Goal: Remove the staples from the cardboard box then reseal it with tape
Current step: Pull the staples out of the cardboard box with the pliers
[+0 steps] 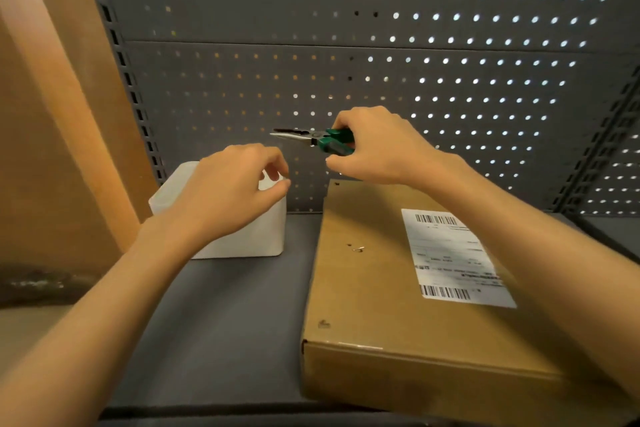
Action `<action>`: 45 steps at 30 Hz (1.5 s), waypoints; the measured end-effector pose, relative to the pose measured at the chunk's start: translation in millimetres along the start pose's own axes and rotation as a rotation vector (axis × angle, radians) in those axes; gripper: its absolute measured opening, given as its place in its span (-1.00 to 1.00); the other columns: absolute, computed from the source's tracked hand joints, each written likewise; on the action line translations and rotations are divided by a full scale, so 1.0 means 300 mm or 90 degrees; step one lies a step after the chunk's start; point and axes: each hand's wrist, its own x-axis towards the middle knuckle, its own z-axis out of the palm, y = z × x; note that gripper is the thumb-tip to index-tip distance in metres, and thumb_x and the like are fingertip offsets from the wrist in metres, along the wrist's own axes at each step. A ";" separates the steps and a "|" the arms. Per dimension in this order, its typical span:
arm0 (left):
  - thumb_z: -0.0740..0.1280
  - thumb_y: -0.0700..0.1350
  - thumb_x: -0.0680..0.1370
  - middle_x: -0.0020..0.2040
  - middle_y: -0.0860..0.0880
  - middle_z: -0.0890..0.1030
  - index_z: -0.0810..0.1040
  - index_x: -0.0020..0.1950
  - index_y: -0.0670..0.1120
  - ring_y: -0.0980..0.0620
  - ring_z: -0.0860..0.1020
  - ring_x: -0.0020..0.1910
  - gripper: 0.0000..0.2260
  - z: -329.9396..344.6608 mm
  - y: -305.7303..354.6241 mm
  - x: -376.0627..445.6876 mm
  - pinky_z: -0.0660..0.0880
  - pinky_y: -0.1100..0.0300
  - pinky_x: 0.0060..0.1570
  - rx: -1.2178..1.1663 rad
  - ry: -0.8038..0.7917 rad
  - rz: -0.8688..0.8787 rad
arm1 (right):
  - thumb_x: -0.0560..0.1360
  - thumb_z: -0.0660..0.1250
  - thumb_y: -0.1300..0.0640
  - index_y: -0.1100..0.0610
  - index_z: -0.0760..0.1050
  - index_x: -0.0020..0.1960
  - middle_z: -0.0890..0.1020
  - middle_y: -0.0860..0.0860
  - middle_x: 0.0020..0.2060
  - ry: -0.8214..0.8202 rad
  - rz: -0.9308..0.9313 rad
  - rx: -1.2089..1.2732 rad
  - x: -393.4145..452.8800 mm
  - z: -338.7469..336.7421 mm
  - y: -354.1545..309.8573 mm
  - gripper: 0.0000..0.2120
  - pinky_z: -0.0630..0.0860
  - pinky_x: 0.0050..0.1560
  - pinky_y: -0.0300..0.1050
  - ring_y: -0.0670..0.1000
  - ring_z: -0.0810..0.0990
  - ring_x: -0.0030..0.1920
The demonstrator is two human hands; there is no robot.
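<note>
A flat brown cardboard box (374, 288) with a white shipping label (453, 256) lies on the grey shelf at the right. A loosened staple (357, 248) sticks up from its top beside small holes. My right hand (377, 146) grips green-handled needle-nose pliers (311, 138) above the box's far end, jaws pointing left. My left hand (235, 191) hovers over a white plastic container (256, 239), thumb and fingertips pinched together; whether they hold a staple is too small to tell.
The grey shelf surface (221, 315) runs between the container and the box. A perforated grey back panel (381, 62) stands behind. A tall brown cardboard sheet (59, 114) leans at the left. A slotted upright (602, 149) rises at the right.
</note>
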 end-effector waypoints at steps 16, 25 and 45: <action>0.22 0.14 0.51 0.03 0.17 0.56 0.50 0.08 0.11 0.12 0.49 0.03 -0.79 0.068 0.455 0.060 0.38 0.14 -0.16 -0.124 -0.134 0.324 | 0.36 0.35 0.01 0.09 0.51 -0.08 0.56 -0.02 -0.26 0.112 0.301 0.024 -0.463 -0.224 0.205 -0.80 0.36 -0.25 -0.13 0.04 0.49 -0.21; 0.11 0.32 0.40 0.10 0.15 0.56 0.52 0.08 0.13 0.13 0.48 0.06 -0.57 0.082 0.590 -0.064 0.45 0.11 -0.01 -0.150 -0.143 0.315 | 0.36 0.31 -0.06 0.25 0.54 -0.06 0.61 0.16 -0.23 0.110 0.315 0.020 -0.616 -0.220 0.238 -0.63 0.42 -0.31 -0.07 0.16 0.54 -0.20; 0.01 0.51 0.35 0.16 -0.06 0.53 0.47 0.25 -0.06 -0.05 0.50 0.10 -0.21 0.203 0.720 -0.312 0.40 0.12 0.02 0.067 0.057 0.118 | 0.34 0.30 -0.10 0.00 0.53 -0.01 0.60 -0.03 -0.22 0.046 0.169 -0.111 -0.999 -0.321 0.261 -0.72 0.26 -0.26 -0.12 0.06 0.46 -0.22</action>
